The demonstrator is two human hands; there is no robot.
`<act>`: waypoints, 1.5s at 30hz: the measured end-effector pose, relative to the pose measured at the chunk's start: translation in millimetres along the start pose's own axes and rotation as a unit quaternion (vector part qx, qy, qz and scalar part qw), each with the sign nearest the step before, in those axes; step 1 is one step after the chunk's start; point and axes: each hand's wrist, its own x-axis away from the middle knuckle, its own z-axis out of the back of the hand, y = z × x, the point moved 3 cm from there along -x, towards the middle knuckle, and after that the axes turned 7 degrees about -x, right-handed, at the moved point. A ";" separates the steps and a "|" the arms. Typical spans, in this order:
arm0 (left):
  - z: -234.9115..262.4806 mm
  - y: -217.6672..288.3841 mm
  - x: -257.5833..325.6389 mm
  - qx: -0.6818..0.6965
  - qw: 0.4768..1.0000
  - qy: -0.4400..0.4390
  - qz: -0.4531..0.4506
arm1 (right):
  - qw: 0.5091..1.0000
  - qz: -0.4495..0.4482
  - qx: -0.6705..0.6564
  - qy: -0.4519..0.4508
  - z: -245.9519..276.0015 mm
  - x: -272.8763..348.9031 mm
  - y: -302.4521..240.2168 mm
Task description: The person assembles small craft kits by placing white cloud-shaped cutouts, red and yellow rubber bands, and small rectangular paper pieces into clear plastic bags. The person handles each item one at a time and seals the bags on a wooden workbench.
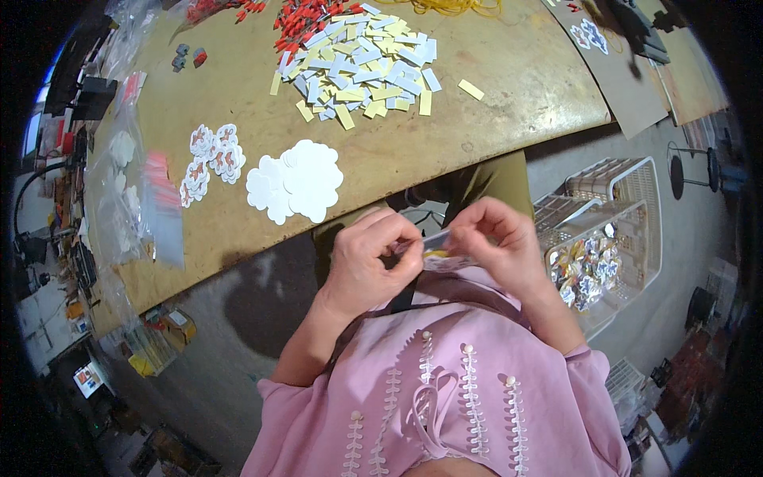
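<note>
Between my hands, over my lap, is a small clear plastic bag (445, 261) with something yellow and white in it. My left hand (372, 256) pinches its left end, thumb and forefinger pressed together. At the other end my right hand (499, 242) has its fingers curled in against the bag's upper edge; the fingertips are slightly blurred. On the table's near edge lie white scalloped cards (311, 181), overlapping one another. Left of them is a cluster of small printed cut-outs (213, 159). A stack of clear bags with pink tops (161, 191) rests at the table's left edge.
A heap of yellow and pale blue strips (362, 67) covers the table's middle, with red small parts (306, 28) behind it. Yellow cord (445, 6) lies at the far edge. To my right, white plastic baskets (653, 215) stand low, one holding many packed colourful pieces (588, 270).
</note>
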 end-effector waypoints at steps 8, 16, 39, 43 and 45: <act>-33.4 -36.2 18.6 0.461 0.858 -0.062 0.219 | 0.989 -0.090 -0.113 0.032 34.9 -23.8 30.1; -50.9 -39.4 26.2 0.347 0.921 -0.033 0.172 | 0.975 -0.120 -0.164 0.095 17.0 -21.6 24.4; -24.8 -18.6 21.0 0.035 0.996 0.066 -0.037 | 0.925 -0.261 -0.268 -0.068 13.4 3.5 24.2; -27.1 -24.3 24.7 0.263 0.962 0.042 0.054 | 0.951 -0.213 -0.216 -0.066 11.8 9.4 32.4; -28.5 -26.5 25.8 0.390 0.913 0.005 0.118 | 0.957 -0.196 -0.203 -0.070 11.6 9.8 32.0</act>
